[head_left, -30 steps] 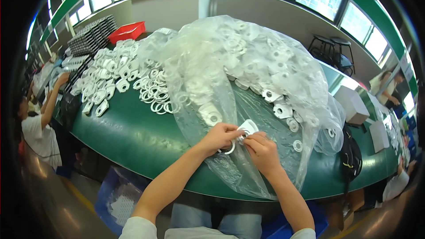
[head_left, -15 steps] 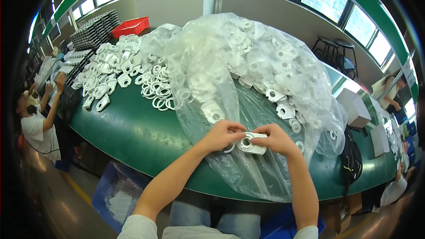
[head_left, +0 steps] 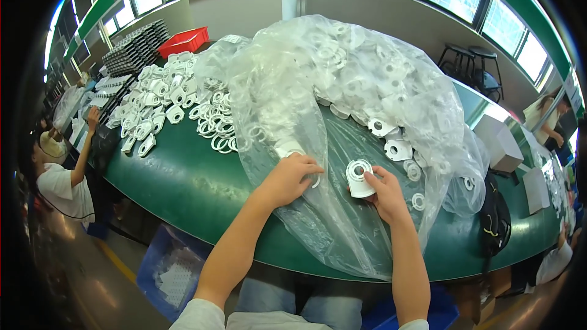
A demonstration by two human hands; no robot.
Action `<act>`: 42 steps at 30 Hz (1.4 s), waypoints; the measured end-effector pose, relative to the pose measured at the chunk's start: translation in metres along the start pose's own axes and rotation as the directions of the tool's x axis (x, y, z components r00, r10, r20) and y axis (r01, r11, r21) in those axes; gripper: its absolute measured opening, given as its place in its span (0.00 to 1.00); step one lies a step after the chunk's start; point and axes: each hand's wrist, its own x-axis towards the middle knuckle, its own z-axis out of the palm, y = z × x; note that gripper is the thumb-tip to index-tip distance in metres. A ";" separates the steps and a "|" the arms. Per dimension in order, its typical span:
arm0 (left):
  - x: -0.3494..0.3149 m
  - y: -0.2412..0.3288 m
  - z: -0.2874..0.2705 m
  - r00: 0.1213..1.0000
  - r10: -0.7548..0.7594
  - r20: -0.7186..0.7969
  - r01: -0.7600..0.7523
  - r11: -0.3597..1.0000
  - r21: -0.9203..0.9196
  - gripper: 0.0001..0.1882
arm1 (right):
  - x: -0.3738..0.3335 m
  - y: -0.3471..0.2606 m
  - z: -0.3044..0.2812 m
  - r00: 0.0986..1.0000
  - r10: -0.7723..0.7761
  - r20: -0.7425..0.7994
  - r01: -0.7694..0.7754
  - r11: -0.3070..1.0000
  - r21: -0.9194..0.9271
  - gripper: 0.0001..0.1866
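My right hand point(head_left: 387, 194) grips a white plastic part point(head_left: 361, 190) at its right edge. The part has a rounded top with a round hole, a flat lower end, and is tilted up above the clear plastic sheet. To its left, my left hand point(head_left: 286, 178) is over the bag's near fold with its fingers curled, a thin white ring point(head_left: 316, 181) showing at the fingertips. Just beyond that hand, a white part point(head_left: 287, 145) lies partly under the fingers and the film. A big clear plastic bag point(head_left: 275, 79) spreads over many similar white parts.
Loose white rings point(head_left: 218, 123) and a heap of white parts point(head_left: 160, 88) lie left of the bag on the green table point(head_left: 165, 165). Behind them are a red bin point(head_left: 183, 41) and stacked trays point(head_left: 136, 46). White boxes point(head_left: 498, 143) and a black bag point(head_left: 494, 220) are at right. Other people work at both sides.
My hands have come apart. My right hand has kept the white part and turned it upright; my left hand has moved left and away from me, the ring moving with it.
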 end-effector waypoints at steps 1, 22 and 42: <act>0.000 0.003 -0.001 0.998 0.043 0.038 -0.047 0.992 0.116 0.14 | 0.001 -0.001 -0.001 1.000 0.012 0.005 -0.012 0.999 0.040 0.12; 0.010 0.029 0.028 0.866 -0.499 0.006 0.245 0.415 -0.876 0.07 | -0.001 0.004 0.014 0.993 -0.029 0.110 0.017 0.994 0.109 0.24; 0.013 0.036 0.037 0.854 -0.489 -0.178 0.230 0.660 -0.715 0.07 | -0.004 0.006 0.020 0.982 -0.060 0.177 0.071 0.996 -0.057 0.22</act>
